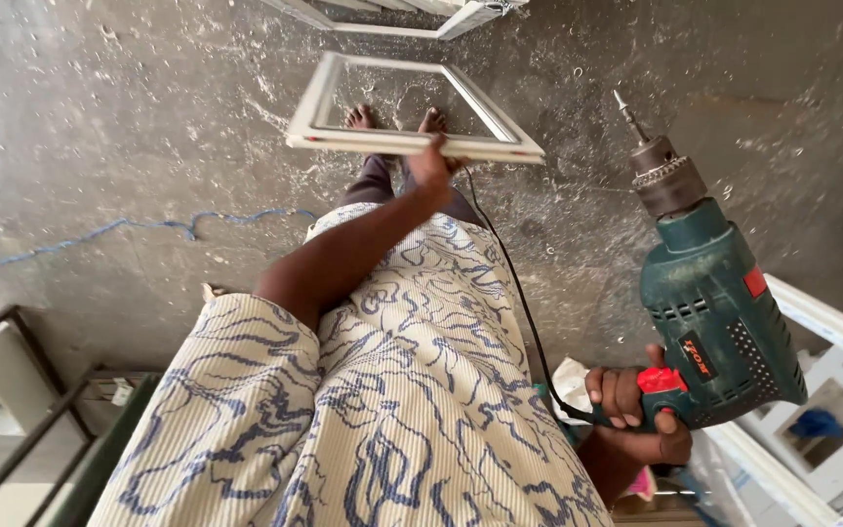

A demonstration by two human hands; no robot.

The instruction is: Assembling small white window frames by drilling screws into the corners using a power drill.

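The grey concrete floor (129,127) fills most of the view, dusted all over with pale chips and shavings. The picture is turned upside down, so the person's patterned white and blue shirt (392,410) spreads across the lower middle and the bare feet (397,119) show near the top.

At the top edge lies part of a white frame section (412,20), and down the right side more white frame pieces (831,390) lean and overlap, one with a blue thing behind its pane. At the lower left stands a dark metal rack (21,410).

A small white window frame (412,107), rectangular with an open middle, hangs level just above the feet. One hand (433,164), on the left of the picture at the end of the outstretched arm, is closed over the frame's near rail and carries it.

The green electric drill (719,303) sits at the right, its chuck and bit (628,109) pointing up and slightly left. It bears a small red patch on the body and a dark oblong label with red lettering near the grip. The other hand (636,415) is wrapped tight round the drill's handle, fingers beside the red trigger (662,381).

A black cord (514,283) runs from the drill's handle up past the shirt toward the frame. A thin blue cable (148,226) snakes over the floor at the left
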